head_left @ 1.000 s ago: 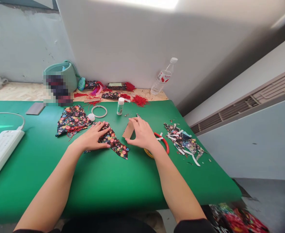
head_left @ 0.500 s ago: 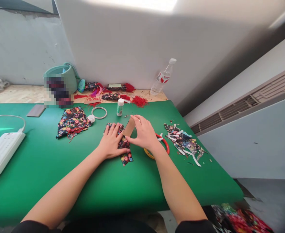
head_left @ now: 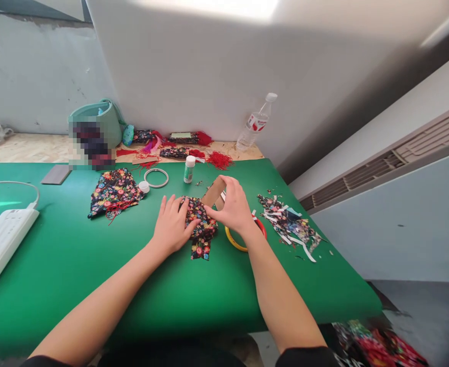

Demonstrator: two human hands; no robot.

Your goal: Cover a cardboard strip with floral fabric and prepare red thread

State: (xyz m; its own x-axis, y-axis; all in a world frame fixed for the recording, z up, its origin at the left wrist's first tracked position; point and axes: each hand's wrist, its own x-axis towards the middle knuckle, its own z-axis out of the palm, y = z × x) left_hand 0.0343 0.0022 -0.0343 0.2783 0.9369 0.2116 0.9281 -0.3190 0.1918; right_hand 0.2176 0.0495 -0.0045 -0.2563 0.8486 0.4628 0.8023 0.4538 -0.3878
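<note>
My left hand (head_left: 172,224) lies with spread fingers at the left edge of a dark floral cloth piece (head_left: 198,216) on the green table. A narrower tail of the same cloth sticks out toward me. In my right hand (head_left: 235,206) is a brown cardboard piece (head_left: 214,192), gripped between thumb and fingers at the cloth's upper right and tilted up. Under that hand are scissors with red and yellow handles (head_left: 261,227), partly hidden by the wrist. A white-capped glue stick (head_left: 188,171) stands upright beyond the cloth.
Fabric and paper scraps (head_left: 291,221) lie at the right. Left of my hands are a second floral cloth (head_left: 115,191), a white cap (head_left: 143,187) and a ring (head_left: 156,170). A power strip (head_left: 12,234), water bottle (head_left: 254,125) and teal bag (head_left: 111,127) stand farther out.
My right hand has moved slightly right with the cardboard piece, and the scissor blades now show behind it. The left hand has slid a little left, leaving more cloth uncovered.
</note>
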